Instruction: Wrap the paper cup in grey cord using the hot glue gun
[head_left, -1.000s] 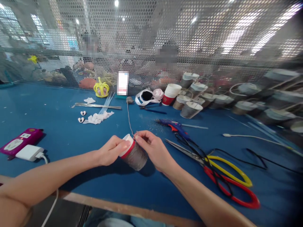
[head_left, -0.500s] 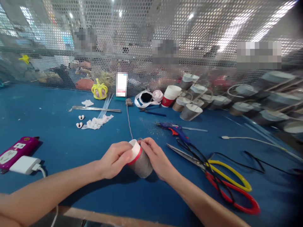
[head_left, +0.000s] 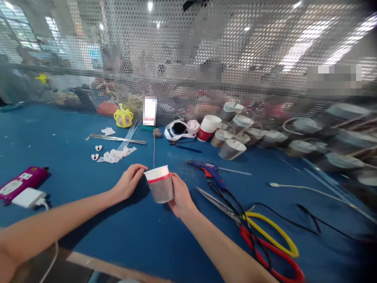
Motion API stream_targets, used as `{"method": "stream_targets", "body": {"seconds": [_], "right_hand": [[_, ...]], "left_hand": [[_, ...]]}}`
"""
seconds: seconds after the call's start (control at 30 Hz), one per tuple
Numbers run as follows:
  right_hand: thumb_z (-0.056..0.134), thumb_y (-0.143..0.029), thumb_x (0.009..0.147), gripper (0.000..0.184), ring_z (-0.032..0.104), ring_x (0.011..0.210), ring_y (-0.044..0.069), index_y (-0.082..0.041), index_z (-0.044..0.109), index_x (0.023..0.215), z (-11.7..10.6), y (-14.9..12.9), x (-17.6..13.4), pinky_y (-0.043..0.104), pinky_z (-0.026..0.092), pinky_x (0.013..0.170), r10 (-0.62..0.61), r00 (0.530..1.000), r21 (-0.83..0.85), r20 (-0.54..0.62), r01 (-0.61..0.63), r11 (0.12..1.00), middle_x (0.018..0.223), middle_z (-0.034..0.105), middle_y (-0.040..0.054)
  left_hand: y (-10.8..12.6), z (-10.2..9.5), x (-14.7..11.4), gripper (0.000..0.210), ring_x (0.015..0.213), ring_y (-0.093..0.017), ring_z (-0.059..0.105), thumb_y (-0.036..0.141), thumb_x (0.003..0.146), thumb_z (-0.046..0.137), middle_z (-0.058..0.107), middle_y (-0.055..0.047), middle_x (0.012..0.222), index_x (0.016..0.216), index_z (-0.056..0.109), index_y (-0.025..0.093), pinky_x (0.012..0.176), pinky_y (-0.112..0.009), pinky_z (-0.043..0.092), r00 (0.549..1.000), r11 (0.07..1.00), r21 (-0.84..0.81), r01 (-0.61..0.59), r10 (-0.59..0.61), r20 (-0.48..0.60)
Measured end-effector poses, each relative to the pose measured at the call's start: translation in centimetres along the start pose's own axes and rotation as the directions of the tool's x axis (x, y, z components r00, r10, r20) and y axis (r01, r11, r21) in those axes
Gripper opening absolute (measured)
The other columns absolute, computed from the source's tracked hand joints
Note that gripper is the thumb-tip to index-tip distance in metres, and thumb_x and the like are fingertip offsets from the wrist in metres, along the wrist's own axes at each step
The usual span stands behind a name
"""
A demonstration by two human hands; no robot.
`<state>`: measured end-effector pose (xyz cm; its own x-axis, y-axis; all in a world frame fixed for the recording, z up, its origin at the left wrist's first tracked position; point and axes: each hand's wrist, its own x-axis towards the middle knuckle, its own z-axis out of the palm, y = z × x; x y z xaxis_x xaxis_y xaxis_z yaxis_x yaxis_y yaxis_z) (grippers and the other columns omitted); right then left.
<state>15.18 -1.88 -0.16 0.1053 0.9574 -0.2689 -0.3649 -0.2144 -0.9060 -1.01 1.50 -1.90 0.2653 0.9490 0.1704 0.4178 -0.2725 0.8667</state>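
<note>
A paper cup [head_left: 160,188] is wrapped in grey yarn up to a red band, with a white rim above it. My right hand [head_left: 181,196] grips it from the right side, and the cup leans slightly. My left hand [head_left: 128,184] is just left of the rim, fingers loosely extended and fingertips close to it; I see nothing held there. From a small grey yarn ball [head_left: 158,133], a strand [head_left: 154,153] runs toward me and disappears behind the cup.
At right lie a blue glue gun [head_left: 210,171] and large scissors [head_left: 235,216] tangled with a black cord. Wrapped cups [head_left: 232,149] and stacked paper cups [head_left: 209,125] stand behind. At left are a purple power strip [head_left: 25,181] and white scraps [head_left: 116,154]. A perforated screen [head_left: 171,51] rises behind.
My left hand has come off the cup's rim and moved left. The cup has turned more upright and lifted, held by my right hand alone. The view has shifted slightly.
</note>
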Motion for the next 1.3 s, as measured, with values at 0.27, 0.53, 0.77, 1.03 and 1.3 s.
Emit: {"method": "stream_targets", "body": {"seconds": [0.27,0.53,0.77,1.03,1.3], "right_hand": [[0.049,-0.035,0.067,0.013,0.047,0.058,0.014,-0.023,0.044,0.071,0.4,1.6,0.8,0.025,0.039,0.052,-0.04,0.999,-0.011,0.003,0.04,0.999,0.061,0.047,-0.0029],[0.046,-0.037,0.069,0.015,0.047,0.058,0.013,-0.023,0.043,0.075,-0.9,0.6,0.9,0.026,0.041,0.055,-0.077,0.997,-0.066,-0.005,0.076,0.995,0.065,0.047,-0.0026],[0.043,-0.041,0.074,0.02,0.044,0.061,0.013,-0.022,0.043,0.075,-0.6,0.3,1.4,0.026,0.039,0.056,-0.274,0.957,-0.207,-0.094,0.251,0.946,0.068,0.044,-0.0017],[0.042,-0.04,0.079,0.021,0.045,0.063,0.015,-0.02,0.045,0.077,0.4,-0.6,0.9,0.028,0.037,0.059,-0.523,0.852,-0.507,-0.034,0.436,0.743,0.07,0.049,-0.0001],[0.039,-0.028,0.082,0.009,0.048,0.076,0.017,-0.021,0.04,0.078,0.3,-1.4,0.3,0.032,0.038,0.071,-0.639,0.731,-0.618,0.239,0.622,0.481,0.084,0.049,0.0056]], "left_hand": [[0.7,-0.1,-0.1,0.027,0.088,-0.018,0.053,0.027,0.084,0.035,0.06,-0.008,0.091,0.093,0.057,0.013,0.081,-0.03,0.041,0.997,0.97,0.229,-0.08,0.074,0.034],[0.9,0.2,-0.1,0.022,0.086,-0.02,0.052,0.025,0.081,0.041,0.059,-0.009,0.087,0.088,0.057,0.013,0.082,-0.035,0.041,0.996,0.967,0.239,-0.086,0.085,0.014],[2.1,0.9,-0.7,0.056,0.104,-0.022,0.05,0.025,0.072,0.058,0.05,-0.015,0.116,0.12,0.033,0.014,0.091,-0.039,0.037,0.959,0.916,-0.4,0.002,0.111,0.259],[2.9,0.4,-0.1,0.069,0.108,-0.022,0.046,0.03,0.065,0.066,0.043,-0.013,0.121,0.123,0.029,0.018,0.093,-0.039,0.036,0.993,0.899,-0.435,-0.045,0.087,0.076],[4.3,-1.1,0.1,0.026,0.091,-0.021,0.051,0.03,0.063,0.065,0.057,-0.007,0.09,0.081,0.055,0.014,0.084,-0.035,0.04,0.943,0.941,0.061,-0.332,0.33,0.034]]}}
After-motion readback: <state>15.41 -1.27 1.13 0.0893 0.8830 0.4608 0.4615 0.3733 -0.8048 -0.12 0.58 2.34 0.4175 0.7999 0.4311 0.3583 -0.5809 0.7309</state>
